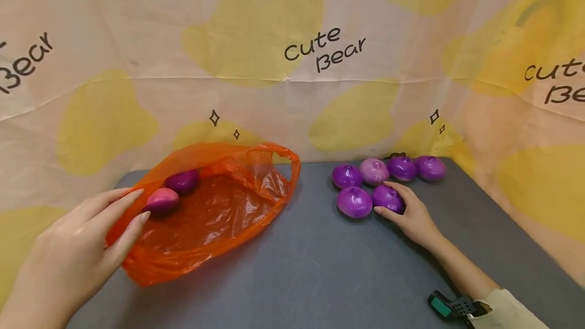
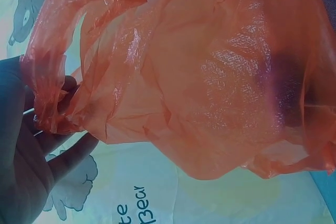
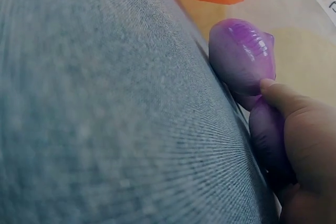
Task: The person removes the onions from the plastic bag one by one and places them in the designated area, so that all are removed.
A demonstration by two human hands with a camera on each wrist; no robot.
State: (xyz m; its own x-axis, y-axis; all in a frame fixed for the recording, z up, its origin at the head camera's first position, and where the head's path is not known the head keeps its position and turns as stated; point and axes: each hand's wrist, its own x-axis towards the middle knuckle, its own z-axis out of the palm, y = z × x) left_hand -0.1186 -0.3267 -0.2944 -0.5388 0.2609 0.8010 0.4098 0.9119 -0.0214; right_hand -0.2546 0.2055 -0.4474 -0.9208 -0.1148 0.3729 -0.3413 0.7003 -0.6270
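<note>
On the left of the head view an orange plastic bag (image 1: 205, 217) lies with its mouth facing me. My left hand (image 1: 77, 242) holds the bag's near left edge between thumb and fingers; the left wrist view shows the gathered handle (image 2: 50, 103) at those fingers. Inside the bag are two purple onions, one dark (image 1: 182, 182) and one pinkish on top (image 1: 162, 201). At the right, my right hand (image 1: 416, 220) grips a purple onion (image 1: 387, 198) on the table, thumb in front and fingers behind. Another onion (image 1: 354, 202) sits just left of it.
Behind the gripped onion stands a row of several purple onions (image 1: 402, 168) near the back edge of the grey table (image 1: 311, 278). A cloth with printed lettering (image 1: 256, 39) hangs behind the table. On the right wrist is a dark strap (image 1: 457, 306).
</note>
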